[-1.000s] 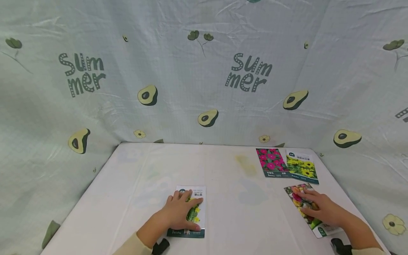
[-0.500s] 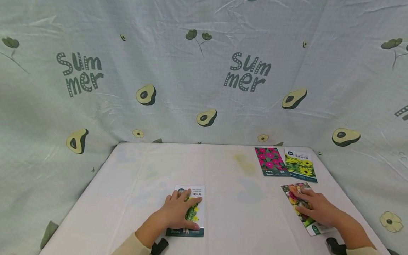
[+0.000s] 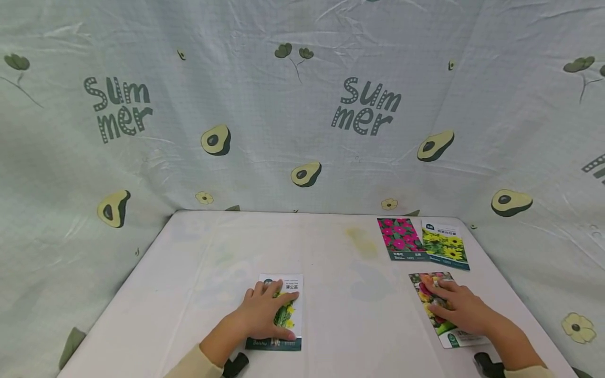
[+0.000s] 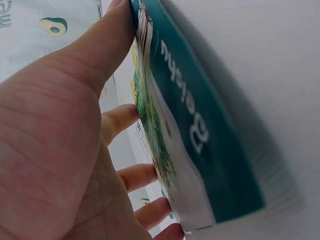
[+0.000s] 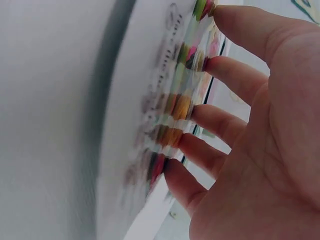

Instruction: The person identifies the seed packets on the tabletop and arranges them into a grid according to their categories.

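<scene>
On the left side of the table, my left hand (image 3: 262,315) rests with spread fingers on a white seed packet (image 3: 286,317) with yellow flowers and a dark green lower band. The left wrist view shows thumb and fingertips touching the packet face, whose green band (image 4: 200,135) carries white lettering. Over at the right, my right hand (image 3: 463,310) lies with extended fingers on a second seed packet (image 3: 420,295), printed with multicoloured blooms and slightly tilted. Its fingertips press along the printed face in the right wrist view; the palm covers part of it in the head view.
Behind the right hand lie two more packets, one with pink flowers (image 3: 399,236) and one with yellow flowers (image 3: 445,245), their edges overlapping. The white table (image 3: 350,325) meets a hanging cloth (image 3: 264,105) printed with avocados at its back and sides.
The right hand has slid its multicoloured packet a little to the left, and the packet stands straighter. The left hand and its packet have stayed in place.
</scene>
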Available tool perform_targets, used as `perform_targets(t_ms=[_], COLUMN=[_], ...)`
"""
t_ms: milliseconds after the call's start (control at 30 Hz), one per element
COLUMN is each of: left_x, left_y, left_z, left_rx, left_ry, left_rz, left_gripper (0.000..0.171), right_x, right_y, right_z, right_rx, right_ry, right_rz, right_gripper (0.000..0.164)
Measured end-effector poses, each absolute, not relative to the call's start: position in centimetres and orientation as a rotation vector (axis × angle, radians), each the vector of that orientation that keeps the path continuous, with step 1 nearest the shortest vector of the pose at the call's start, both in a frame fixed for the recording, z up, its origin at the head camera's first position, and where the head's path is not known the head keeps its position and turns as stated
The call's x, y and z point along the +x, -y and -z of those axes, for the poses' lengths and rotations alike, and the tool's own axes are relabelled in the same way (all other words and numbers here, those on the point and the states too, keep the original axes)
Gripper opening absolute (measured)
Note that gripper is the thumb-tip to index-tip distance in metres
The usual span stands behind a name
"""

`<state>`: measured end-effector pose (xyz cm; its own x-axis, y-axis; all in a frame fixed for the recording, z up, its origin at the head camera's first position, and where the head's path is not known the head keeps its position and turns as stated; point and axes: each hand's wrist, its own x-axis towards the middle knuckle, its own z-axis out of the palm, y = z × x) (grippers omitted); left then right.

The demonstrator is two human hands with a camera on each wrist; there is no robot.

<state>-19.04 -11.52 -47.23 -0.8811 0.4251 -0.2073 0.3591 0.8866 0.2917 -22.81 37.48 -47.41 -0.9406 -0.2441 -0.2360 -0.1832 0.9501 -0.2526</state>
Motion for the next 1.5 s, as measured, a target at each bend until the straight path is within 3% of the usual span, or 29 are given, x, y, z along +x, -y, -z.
perform_targets(t_ms=[1500], left_x=[-19.2], left_y=[11.5], left_z=[47.2], left_rx=[0.588], left_ry=[-2.797], left_rz=[-0.371], left_gripper=[0.089], right_x=[-21.9], right_y=[-30.3], right_z=[47.6], right_rx=[-0.427], right_ry=[-2.855], right_rz=[0.271], right_gripper=[0.070])
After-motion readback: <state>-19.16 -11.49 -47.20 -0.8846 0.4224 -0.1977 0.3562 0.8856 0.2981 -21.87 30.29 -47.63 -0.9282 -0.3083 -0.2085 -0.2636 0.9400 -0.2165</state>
